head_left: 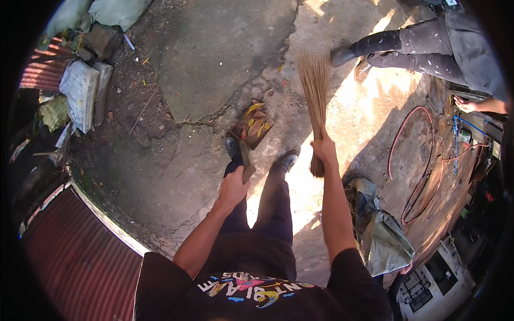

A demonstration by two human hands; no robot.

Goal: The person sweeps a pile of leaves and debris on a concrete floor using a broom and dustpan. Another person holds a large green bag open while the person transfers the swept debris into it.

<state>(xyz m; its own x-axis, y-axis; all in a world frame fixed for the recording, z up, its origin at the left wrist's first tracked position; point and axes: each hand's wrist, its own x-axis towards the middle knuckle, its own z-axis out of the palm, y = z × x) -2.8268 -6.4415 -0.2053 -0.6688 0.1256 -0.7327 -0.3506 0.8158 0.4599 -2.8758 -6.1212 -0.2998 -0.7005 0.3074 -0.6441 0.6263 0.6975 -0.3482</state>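
Note:
My left hand (233, 188) is closed round the handle of a dustpan (257, 138), whose pan lies low near my left shoe. Dry brown and yellow leaves (256, 124) rest in the pan. In my right hand (324, 147) is a stick broom (315, 85), a bundle of thin brown twigs gripped near its bound end. The twigs fan out away from me, over the concrete floor (214, 59), their far ends close to another person's boot. Whether those tips touch the floor, I cannot tell.
Another person (428, 51) stands at the far right in paint-spotted trousers. A reddish hose (399, 134) curls over the ground at right. A grey-green sack (388, 241) is beside my right arm. Corrugated red metal (85, 257) lies at lower left, with wrapped slabs (80, 93) further up.

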